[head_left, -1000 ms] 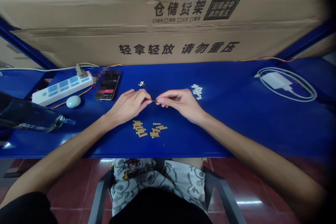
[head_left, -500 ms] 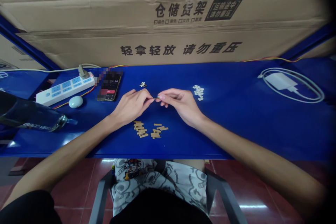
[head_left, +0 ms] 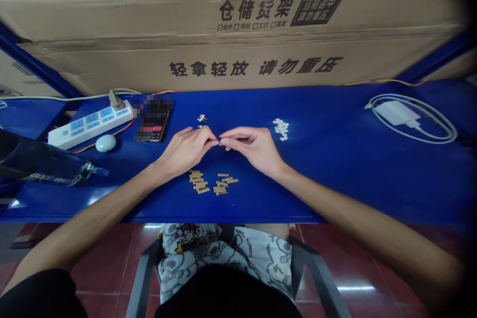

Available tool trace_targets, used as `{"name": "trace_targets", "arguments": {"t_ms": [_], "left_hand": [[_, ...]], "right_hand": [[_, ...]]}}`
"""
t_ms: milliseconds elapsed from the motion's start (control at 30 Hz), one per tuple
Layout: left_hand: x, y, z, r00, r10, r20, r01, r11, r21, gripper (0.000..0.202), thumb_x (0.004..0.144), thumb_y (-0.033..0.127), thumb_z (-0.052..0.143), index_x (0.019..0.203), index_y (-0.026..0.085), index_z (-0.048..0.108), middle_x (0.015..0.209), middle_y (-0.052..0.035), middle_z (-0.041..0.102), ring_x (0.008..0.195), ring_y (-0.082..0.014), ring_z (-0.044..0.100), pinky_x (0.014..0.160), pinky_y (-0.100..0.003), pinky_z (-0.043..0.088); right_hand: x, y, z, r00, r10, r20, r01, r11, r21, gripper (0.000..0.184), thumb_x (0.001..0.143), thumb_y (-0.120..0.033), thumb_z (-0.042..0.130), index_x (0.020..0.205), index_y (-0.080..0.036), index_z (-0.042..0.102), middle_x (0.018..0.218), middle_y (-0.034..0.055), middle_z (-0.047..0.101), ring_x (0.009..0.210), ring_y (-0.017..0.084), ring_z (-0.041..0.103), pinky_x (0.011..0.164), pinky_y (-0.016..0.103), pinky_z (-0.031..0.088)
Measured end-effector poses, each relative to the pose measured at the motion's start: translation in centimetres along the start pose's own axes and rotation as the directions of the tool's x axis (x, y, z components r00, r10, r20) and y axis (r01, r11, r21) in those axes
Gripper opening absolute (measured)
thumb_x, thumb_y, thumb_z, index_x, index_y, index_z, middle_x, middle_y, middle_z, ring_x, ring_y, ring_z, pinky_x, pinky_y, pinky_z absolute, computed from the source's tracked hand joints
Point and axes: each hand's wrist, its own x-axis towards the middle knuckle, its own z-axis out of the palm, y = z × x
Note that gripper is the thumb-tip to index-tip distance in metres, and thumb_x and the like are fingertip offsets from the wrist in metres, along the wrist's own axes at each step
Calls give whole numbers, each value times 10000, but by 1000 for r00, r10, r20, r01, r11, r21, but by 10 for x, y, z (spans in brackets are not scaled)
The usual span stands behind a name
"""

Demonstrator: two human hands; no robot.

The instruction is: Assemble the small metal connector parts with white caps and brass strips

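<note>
Over the middle of the blue tabletop, my left hand [head_left: 188, 150] and my right hand [head_left: 254, 147] meet at the fingertips. Both are closed in a pinch around one tiny dark piece [head_left: 219, 141], mostly covered by the fingers. Nearer my body lie two groups of small flat tan strips, a left group [head_left: 198, 182] and a right group [head_left: 221, 185]. Several small white pieces [head_left: 281, 129] form a pile to the right of my right hand. Just beyond my left hand is a little cluster of white-and-dark pieces [head_left: 201, 118].
A phone [head_left: 154, 121], a white power strip [head_left: 89, 123], a pale rounded mouse-like object [head_left: 106, 143] and a bottle lying on its side [head_left: 44, 161] occupy the left. A white charger with a coiled cable [head_left: 398, 113] sits at right. A large cardboard box [head_left: 122, 67] stands behind.
My right hand's fingertips have come closer to my left hand's, covering more of the piece between them. The whole view has shifted slightly.
</note>
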Motion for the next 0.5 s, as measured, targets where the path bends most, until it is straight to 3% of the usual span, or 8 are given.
{"name": "trace_targets", "arguments": {"t_ms": [200, 400, 500], "left_hand": [[-2, -4, 2, 998, -57, 9, 58, 994, -94, 294, 1106, 402, 393, 989, 178, 543, 943, -55, 746, 753, -175, 708, 729, -330, 526], [-3, -5, 1, 999, 8, 52, -1, 993, -122, 296, 1107, 397, 385, 989, 181, 550, 927, -44, 739, 746, -172, 697, 714, -320, 529], [-3, -7, 0, 996, 12, 90, 0, 991, -135, 316, 1107, 414, 380, 987, 184, 563, 926, -36, 730, 758, -163, 692, 721, -312, 528]], "right_hand": [[2, 2, -5, 996, -34, 83, 41, 997, -73, 195, 855, -350, 771, 1026, -268, 818, 969, 18, 805, 849, 189, 750, 904, 393, 591], [4, 4, -3, 995, 6, 103, 2, 997, -76, 184, 821, -358, 795, 965, -243, 798, 900, 10, 796, 856, 193, 746, 870, 366, 582], [4, 4, -4, 995, 14, 98, 2, 988, -158, 159, 831, -379, 782, 906, -239, 774, 884, 6, 783, 847, 188, 729, 831, 354, 567]]}}
